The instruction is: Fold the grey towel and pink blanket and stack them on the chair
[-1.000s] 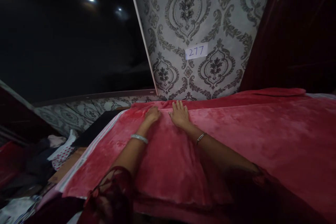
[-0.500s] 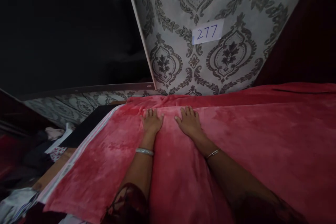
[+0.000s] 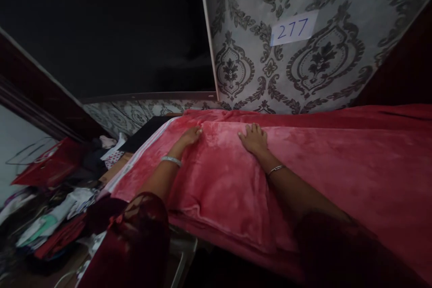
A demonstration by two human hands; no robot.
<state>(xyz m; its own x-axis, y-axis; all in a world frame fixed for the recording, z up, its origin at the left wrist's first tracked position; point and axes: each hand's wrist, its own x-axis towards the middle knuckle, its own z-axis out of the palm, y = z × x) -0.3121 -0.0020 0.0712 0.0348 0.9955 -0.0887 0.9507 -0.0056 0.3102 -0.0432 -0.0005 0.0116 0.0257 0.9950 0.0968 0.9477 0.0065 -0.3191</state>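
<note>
A red-pink plush blanket [image 3: 222, 180] lies spread in layers before me, with a pale striped edge on its left side. My left hand [image 3: 191, 136] is closed on the blanket near its far left part, fingers curled into the fabric, with a bracelet on the wrist. Farther right, my right hand [image 3: 255, 138] rests flat on the blanket by the upper layer's far edge, fingers spread. A thin bangle circles that wrist.
A large dark screen [image 3: 135, 31] hangs at the back left, beside patterned wallpaper [image 3: 236, 72] bearing a paper label [image 3: 294, 28] reading 277. Piled clothes [image 3: 60, 216] and a red bag [image 3: 50, 162] lie at the left. A black panel [image 3: 145, 131] sits beyond the blanket's left edge.
My left hand has gone from lying flat to gripping the blanket and shifted left relative to my right hand. The view has turned left, showing more of the clothes.
</note>
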